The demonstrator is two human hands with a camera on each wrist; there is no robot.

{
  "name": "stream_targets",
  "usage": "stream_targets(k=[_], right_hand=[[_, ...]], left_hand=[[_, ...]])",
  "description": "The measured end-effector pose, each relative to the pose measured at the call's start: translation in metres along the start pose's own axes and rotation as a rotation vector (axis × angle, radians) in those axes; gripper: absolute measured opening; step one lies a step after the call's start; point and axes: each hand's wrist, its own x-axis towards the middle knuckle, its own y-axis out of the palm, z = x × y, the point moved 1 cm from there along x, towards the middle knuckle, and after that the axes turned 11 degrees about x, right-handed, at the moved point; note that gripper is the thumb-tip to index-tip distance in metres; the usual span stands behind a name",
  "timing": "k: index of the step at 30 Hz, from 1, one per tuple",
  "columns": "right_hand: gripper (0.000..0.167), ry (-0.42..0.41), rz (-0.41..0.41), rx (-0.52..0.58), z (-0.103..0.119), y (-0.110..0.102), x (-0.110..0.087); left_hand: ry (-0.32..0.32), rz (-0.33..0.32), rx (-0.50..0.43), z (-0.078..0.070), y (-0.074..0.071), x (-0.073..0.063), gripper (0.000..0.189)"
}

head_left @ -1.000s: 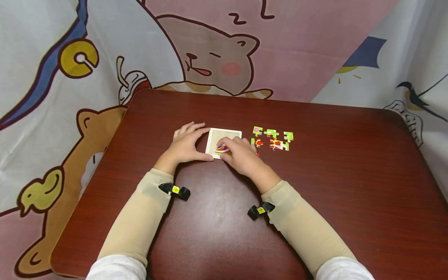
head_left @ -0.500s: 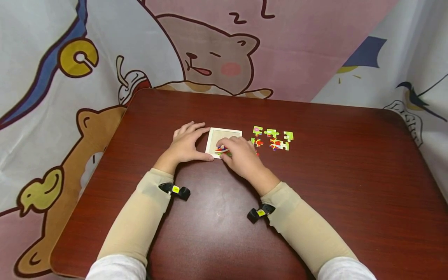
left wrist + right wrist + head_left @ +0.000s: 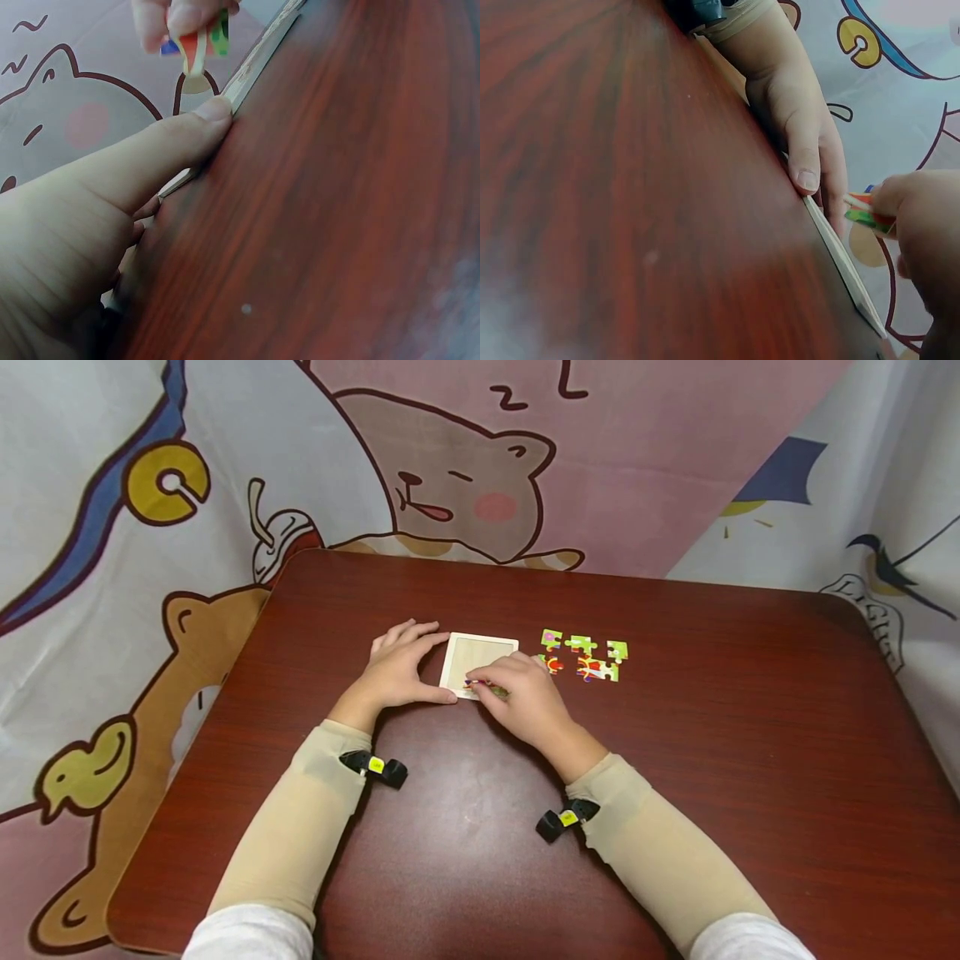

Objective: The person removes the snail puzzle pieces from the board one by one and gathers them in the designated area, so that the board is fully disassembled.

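Note:
A square pale wooden puzzle tray [image 3: 483,651] lies on the table with its bare inside showing. Along its left side rests my left hand [image 3: 397,672], thumb and fingers spread, thumb at the near corner. The left wrist view has that thumb [image 3: 180,142] pressing the tray's near edge. Over the near part of the tray, my right hand [image 3: 528,697] pinches a jigsaw piece [image 3: 196,43] coloured red, green, blue and white. In the right wrist view the pinched piece [image 3: 866,214] is tilted above the tray's rim; the right fingers hide much of it.
Right of the tray lie several loose jigsaw pieces, among them a green one with a pink spot [image 3: 551,637], a green one [image 3: 618,650] and a red and white one [image 3: 600,670]. The dark red table [image 3: 750,735] backs onto a cartoon-printed cloth [image 3: 615,468].
My right hand has shifted slightly right and toward me, and the pinched piece has tilted and shows less. More of the tray's inside is visible. My left hand has kept still.

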Motion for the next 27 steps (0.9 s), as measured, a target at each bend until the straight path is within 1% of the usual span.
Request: stream_targets(k=[4, 8, 16, 22, 27], right_hand=[[0.010, -0.053, -0.051, 0.016, -0.003, -0.007, -0.005], [0.010, -0.048, -0.087, 0.016, -0.011, -0.019, -0.013], [0.010, 0.019, -0.164, 0.037, -0.034, -0.051, -0.030], [0.010, 0.072, -0.185, 0.006, -0.048, -0.070, -0.044], [0.009, 0.123, -0.193, -0.017, -0.053, -0.080, -0.054]], left_hand=[[-0.001, -0.003, -0.003, 0.000, 0.000, 0.000, 0.110], [-0.001, 0.000, 0.000, 0.000, 0.000, 0.000, 0.111], [-0.009, 0.007, 0.005, 0.001, 0.001, 0.000, 0.111], [-0.005, 0.012, -0.001, -0.001, 0.000, -0.001, 0.112], [-0.007, 0.010, 0.001, 0.000, 0.000, -0.001, 0.111]])
